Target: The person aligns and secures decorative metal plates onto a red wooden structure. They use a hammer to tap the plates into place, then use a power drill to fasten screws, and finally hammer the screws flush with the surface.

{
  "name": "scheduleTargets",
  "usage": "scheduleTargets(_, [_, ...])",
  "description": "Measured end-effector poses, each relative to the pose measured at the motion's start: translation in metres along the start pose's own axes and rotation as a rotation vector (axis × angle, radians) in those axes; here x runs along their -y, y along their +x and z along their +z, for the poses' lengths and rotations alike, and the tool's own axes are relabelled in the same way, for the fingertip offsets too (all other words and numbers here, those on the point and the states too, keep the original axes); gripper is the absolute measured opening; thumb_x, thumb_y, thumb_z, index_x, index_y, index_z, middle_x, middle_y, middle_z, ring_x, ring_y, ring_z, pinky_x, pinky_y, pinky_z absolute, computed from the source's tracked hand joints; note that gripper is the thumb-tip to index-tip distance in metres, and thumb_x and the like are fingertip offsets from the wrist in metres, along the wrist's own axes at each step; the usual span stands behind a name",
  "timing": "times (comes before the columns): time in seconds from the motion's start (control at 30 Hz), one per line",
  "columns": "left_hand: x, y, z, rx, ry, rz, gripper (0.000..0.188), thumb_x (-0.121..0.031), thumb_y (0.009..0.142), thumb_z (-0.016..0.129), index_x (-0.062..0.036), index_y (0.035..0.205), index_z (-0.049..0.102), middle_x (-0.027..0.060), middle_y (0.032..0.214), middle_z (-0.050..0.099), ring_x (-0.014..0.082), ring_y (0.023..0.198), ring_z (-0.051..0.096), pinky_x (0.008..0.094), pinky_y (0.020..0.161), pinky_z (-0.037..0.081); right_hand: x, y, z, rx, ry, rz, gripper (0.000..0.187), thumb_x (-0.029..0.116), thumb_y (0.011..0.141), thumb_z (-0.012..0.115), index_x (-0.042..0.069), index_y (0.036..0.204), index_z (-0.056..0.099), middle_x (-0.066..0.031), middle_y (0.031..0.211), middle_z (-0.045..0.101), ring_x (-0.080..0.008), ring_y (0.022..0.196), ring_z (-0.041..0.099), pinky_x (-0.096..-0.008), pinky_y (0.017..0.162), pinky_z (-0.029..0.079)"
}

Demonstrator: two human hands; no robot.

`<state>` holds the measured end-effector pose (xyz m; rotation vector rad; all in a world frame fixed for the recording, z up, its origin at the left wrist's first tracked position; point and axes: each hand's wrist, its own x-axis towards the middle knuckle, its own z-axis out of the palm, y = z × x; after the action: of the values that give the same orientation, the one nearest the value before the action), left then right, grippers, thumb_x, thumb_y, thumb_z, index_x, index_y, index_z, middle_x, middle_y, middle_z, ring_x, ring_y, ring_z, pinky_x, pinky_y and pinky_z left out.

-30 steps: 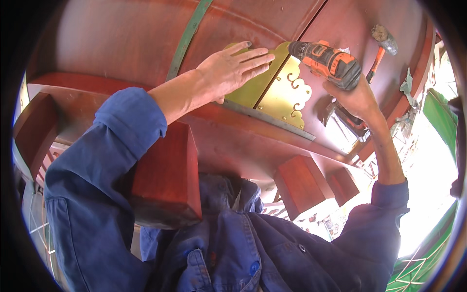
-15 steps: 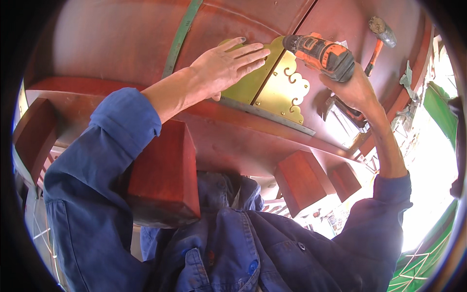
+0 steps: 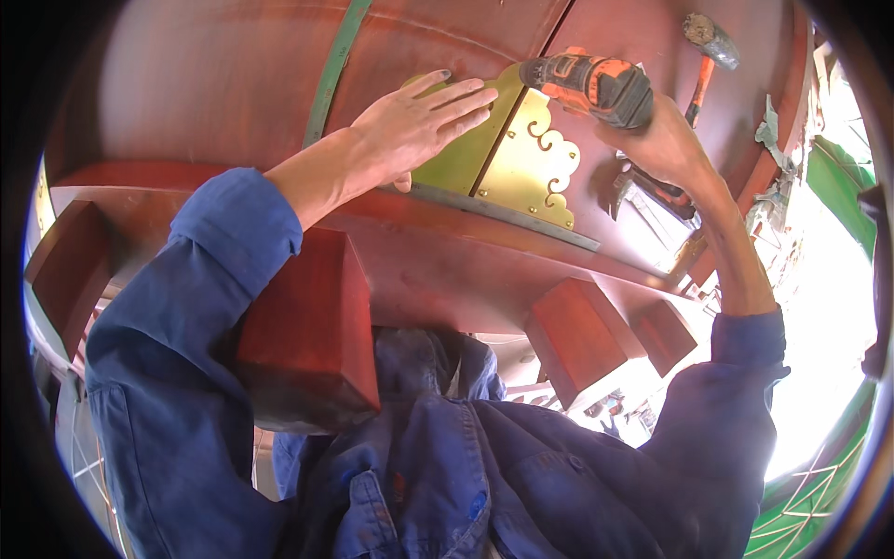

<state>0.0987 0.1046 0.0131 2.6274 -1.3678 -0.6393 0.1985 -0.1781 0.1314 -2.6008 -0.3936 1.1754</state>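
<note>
My left hand (image 3: pixel 424 119) lies with its fingers stretched out over the left half of a brass-coloured plate (image 3: pixel 453 168) on a reddish-brown wooden panel. A dark seam splits this plate from its right half (image 3: pixel 531 158), which has a scalloped edge, small studs and curled cut-outs. My right hand (image 3: pixel 659 144) grips an orange and black cordless drill (image 3: pixel 596 88). Its dark chuck points left, at the plate's upper edge near the seam. Whether the tip touches anything is hidden. Along the plate's lower edge runs a grey metal strip (image 3: pixel 507 219).
A hammer (image 3: pixel 711 42) with an orange handle lies on the panel at the upper right. Down the panel runs a green strip (image 3: pixel 335 74) with markings. Red wooden blocks (image 3: pixel 312 326) jut out below the ledge, one close to my chest.
The whole view has shifted a little, so panel, hands and drill appear slightly further up and left. My hands keep nearly the same places on the plate and drill.
</note>
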Motion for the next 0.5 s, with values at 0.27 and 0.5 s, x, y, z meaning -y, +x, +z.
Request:
scheduleTargets(0.27, [-0.007, -0.002, 0.003, 0.005, 0.013, -0.021, 0.134, -0.049, 0.056, 0.093, -0.0080, 0.162, 0.023, 0.0067, 0.171, 0.017, 0.0222, 0.157, 0.017, 0.0426, 0.130, 0.021, 0.041, -0.090, -0.065, -0.075, 0.191, 0.258, 0.033, 0.017, 0.090, 0.075, 0.010, 0.123, 0.072, 0.0003, 0.096, 0.073, -0.0051, 0.077, 0.063, -0.0283, 0.069, 0.053])
scheduleTargets(0.5, [-0.005, -0.002, -0.003, 0.008, 0.050, 0.003, 0.137, -0.051, 0.053, 0.093, -0.0049, 0.162, 0.023, 0.0088, 0.170, 0.019, 0.0241, 0.157, 0.018, 0.0437, 0.129, 0.022, -0.001, -0.135, 0.000, -0.263, 0.082, -0.156, 0.050, 0.013, 0.081, 0.080, 0.006, 0.129, 0.065, -0.0105, 0.093, 0.074, -0.0266, 0.073, 0.068, -0.0348, 0.074, 0.055])
